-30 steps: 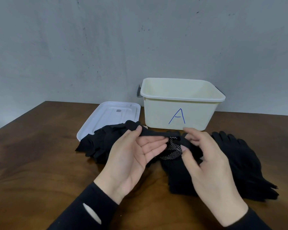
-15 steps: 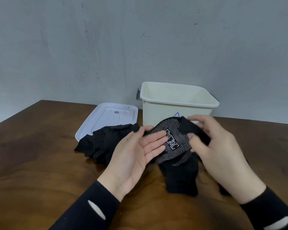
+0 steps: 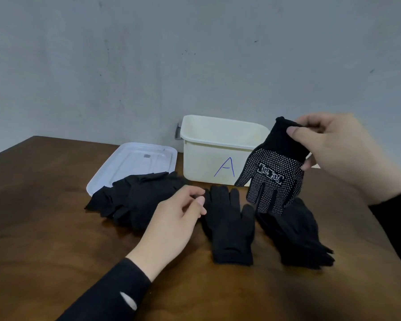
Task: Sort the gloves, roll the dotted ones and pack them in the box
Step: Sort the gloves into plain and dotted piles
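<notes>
My right hand [image 3: 340, 154] pinches the dotted glove [image 3: 273, 172] by its cuff; left hand [image 3: 178, 218], loosely curled, holds nothing. I lay it flat before rolling.

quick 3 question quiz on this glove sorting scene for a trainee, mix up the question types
1. True or false: the right hand holds the dotted glove by its cuff, fingers hanging down.
2. Which letter is written on the box? A) A B) B C) C
3. Fill in: the white lid lies to the ____ of the box, seen from the camera.

Key: 1 true; 2 A; 3 left
</notes>
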Available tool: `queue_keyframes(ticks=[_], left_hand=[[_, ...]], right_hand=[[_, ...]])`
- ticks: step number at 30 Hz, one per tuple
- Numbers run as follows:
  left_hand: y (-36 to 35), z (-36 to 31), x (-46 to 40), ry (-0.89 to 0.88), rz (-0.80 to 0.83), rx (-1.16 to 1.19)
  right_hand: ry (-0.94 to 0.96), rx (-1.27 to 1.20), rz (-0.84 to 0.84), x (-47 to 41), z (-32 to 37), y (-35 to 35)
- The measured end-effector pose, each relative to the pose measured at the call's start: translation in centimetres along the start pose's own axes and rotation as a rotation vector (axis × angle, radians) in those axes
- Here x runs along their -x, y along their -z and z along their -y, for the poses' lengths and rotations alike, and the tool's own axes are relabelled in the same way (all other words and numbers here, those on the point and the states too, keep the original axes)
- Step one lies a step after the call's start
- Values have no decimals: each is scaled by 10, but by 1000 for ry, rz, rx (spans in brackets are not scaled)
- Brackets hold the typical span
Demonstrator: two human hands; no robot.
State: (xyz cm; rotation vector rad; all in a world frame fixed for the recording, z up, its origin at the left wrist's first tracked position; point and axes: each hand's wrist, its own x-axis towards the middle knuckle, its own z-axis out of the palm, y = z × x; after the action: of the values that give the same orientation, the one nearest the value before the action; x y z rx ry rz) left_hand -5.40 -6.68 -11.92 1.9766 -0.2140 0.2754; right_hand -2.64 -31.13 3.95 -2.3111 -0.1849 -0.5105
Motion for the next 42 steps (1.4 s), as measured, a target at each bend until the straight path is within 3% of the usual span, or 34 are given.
queue_keyframes(ticks=[9,16,20,26,31,36,42], left_hand=[[0,5,-1,-15,-45,-117],[4,9,-5,-17,-120,-124],[6,10,-6,-11,-136,-125],[3,8,-4,-34,-52,-229],[-4,16,-2,-171,124,-451],[-12,26,-1,-225,334,-665],[-9,15,-1,-245,221,-589]], right_hand=[[-74,-64,141,-11,-9,-14],[76,-141,-1,-20,-9,-43],[133,-64,14,32,-27,-72],[134,160,284,124,-78,-123],[225,267,208,131,-84,-130],[227,303,303,128,-79,-122],[161,64,157,90,-68,-121]])
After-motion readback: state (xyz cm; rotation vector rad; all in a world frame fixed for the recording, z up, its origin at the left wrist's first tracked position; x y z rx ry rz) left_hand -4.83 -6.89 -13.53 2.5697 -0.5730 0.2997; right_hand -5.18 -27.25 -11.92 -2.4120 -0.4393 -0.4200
